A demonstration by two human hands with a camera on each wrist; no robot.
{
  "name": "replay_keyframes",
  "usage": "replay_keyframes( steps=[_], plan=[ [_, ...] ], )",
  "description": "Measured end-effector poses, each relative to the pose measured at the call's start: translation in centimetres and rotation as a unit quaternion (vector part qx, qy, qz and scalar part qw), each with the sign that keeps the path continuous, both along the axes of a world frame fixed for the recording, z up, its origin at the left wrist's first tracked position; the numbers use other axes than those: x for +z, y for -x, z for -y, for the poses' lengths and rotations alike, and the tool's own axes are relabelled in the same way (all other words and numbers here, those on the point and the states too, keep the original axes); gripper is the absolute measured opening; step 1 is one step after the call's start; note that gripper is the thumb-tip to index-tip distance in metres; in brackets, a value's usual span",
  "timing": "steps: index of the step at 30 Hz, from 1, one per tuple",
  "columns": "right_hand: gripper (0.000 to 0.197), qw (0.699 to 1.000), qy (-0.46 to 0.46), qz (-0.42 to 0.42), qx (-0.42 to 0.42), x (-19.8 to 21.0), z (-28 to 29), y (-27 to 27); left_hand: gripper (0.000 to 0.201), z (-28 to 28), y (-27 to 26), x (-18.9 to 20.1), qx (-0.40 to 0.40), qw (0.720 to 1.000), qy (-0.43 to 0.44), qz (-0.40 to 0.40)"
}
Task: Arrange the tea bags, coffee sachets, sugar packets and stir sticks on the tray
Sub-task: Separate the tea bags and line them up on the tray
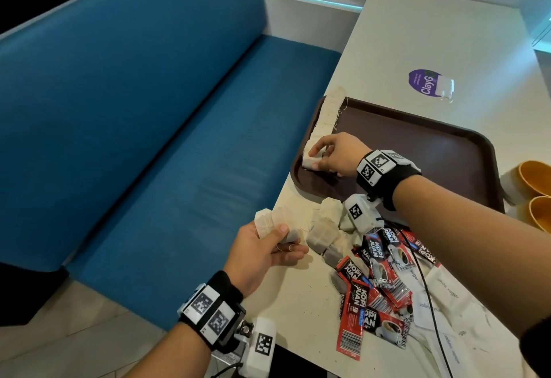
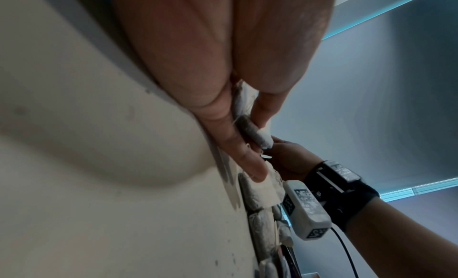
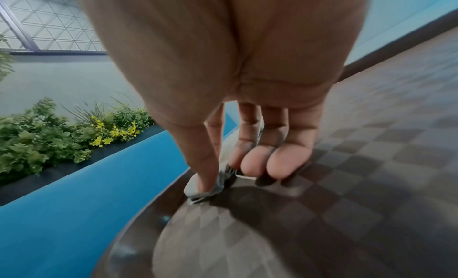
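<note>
Right hand point(image 1: 337, 154) pinches a soft papery tea bag point(image 1: 310, 163) at the brown tray point(image 1: 447, 151) rim; left hand point(image 1: 262, 249) grips a few more tea bags point(image 1: 275, 222).

We see a blue upholstered bench seat point(image 1: 155, 127) beside the pale speckled tabletop point(image 1: 417, 34), a round purple sticker point(image 1: 423, 82) on its far part, two orange plastic bowls point(image 1: 536, 195) at its right edge, and green planter foliage with yellow flowers point(image 3: 62, 129) behind the bench.

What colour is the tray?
Dark brown tray, with a faint checkered texture; colour clearest in the head view.
</note>
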State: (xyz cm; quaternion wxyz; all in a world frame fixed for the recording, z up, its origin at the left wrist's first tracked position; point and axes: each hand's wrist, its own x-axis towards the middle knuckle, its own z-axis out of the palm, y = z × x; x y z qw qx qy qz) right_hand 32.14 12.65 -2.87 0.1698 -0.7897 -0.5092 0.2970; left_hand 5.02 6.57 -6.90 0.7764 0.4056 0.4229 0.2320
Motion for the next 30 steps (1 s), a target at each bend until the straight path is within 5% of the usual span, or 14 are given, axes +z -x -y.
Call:
replay_keyframes(
  steps=[8, 16, 20, 24, 30],
  plan=[
    [0.023, 1.000, 0.002, -0.011, 0.000, 0.5, 0.2, -0.1, 0.021, -0.1, 0.1, -0.2, 0.002, 1.000, 0.003, 0.003],
    [0.009, 0.975, -0.148, -0.140, -0.094, 4.2, 6.5, 4.6, 0.014, 0.0, 0.4, -0.3, -0.019, 0.999, -0.024, 0.016],
    [0.019, 0.962, -0.136, -0.213, -0.105, 3.9, 11.2, 8.8, 0.016, 0.4, 0.4, 0.0, -0.037, 0.998, -0.042, 0.022],
    [0.035, 0.967, -0.113, -0.183, -0.133, 1.1, 13.3, 11.4, 0.015, 0.6, 0.3, 0.3, -0.052, 0.997, -0.056, 0.010],
    [0.008, 0.971, -0.093, -0.178, -0.131, 0.3, 14.0, 12.4, 0.017, 0.9, 0.6, 1.0, -0.072, 0.997, -0.031, 0.012]
  ],
)
